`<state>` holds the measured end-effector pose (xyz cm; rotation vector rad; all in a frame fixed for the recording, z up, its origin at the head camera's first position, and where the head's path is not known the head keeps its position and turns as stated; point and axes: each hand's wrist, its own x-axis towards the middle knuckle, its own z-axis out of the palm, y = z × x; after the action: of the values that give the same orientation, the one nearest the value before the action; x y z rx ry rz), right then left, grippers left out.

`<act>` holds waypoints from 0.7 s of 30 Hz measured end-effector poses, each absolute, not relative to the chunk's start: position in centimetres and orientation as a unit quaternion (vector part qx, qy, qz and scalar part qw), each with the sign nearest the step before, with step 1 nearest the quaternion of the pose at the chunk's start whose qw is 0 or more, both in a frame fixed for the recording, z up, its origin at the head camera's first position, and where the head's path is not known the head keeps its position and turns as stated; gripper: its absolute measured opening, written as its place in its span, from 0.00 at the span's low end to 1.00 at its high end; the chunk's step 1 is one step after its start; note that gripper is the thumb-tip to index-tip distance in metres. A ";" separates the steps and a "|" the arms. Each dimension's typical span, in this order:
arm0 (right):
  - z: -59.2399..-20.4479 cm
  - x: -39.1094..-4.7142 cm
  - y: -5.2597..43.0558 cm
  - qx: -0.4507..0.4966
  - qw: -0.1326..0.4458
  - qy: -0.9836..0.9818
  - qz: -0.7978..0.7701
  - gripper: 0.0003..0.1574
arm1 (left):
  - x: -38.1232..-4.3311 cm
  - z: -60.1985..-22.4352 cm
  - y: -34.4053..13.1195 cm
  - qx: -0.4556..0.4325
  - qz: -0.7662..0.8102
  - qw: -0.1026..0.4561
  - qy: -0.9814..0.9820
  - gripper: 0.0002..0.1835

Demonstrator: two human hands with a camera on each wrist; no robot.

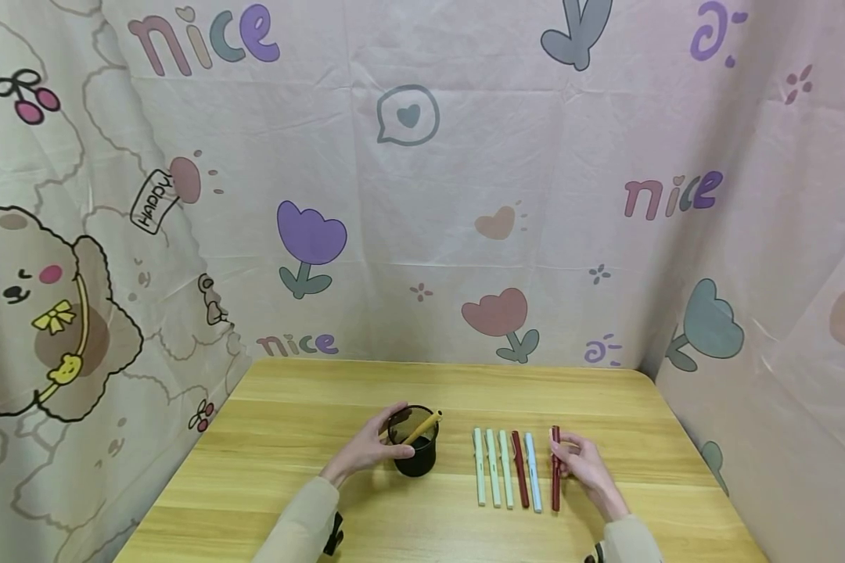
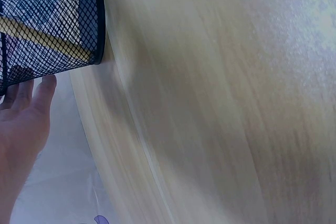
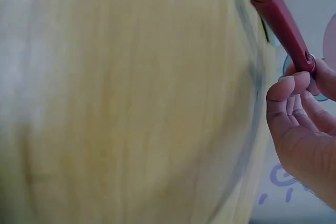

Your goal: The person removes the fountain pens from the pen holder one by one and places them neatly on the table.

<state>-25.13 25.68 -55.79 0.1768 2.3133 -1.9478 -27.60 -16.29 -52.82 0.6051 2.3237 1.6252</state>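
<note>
My left hand (image 1: 368, 447) grips a black mesh pen holder (image 1: 417, 461) from its left side, thumb in front and fingers behind. A yellow pen (image 1: 422, 427) leans inside the holder, its end above the rim; it also shows through the mesh in the left wrist view. With thumb and fingertips, my right hand (image 1: 583, 463) pinches a dark red pen (image 3: 286, 27) near its upper end. To the left of that pen lies a row: three pale green pens (image 1: 493, 469), another dark red pen (image 1: 520, 471) and a light blue pen (image 1: 532, 473).
The wooden table (image 1: 289, 500) carries everything. Behind it and along both sides hangs a printed curtain (image 1: 408, 195), close to the table's edges.
</note>
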 end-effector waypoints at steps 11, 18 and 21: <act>-56.4 -25.7 25.4 0.029 0.059 0.801 -0.595 0.23 | -27.6 -52.9 -16.3 0.207 0.552 0.119 0.799 0.50; -56.1 -25.7 24.8 0.033 0.062 0.840 -0.539 0.23 | -27.6 -52.9 -16.3 0.206 0.553 0.120 0.798 0.50; -56.1 -25.7 24.5 0.042 0.056 0.847 -0.527 0.20 | -27.6 -52.9 -16.4 0.207 0.552 0.119 0.799 0.50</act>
<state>-25.72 24.54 -56.13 0.1272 2.5694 -1.5994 -27.60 -16.37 -52.88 0.6038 2.3361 1.6132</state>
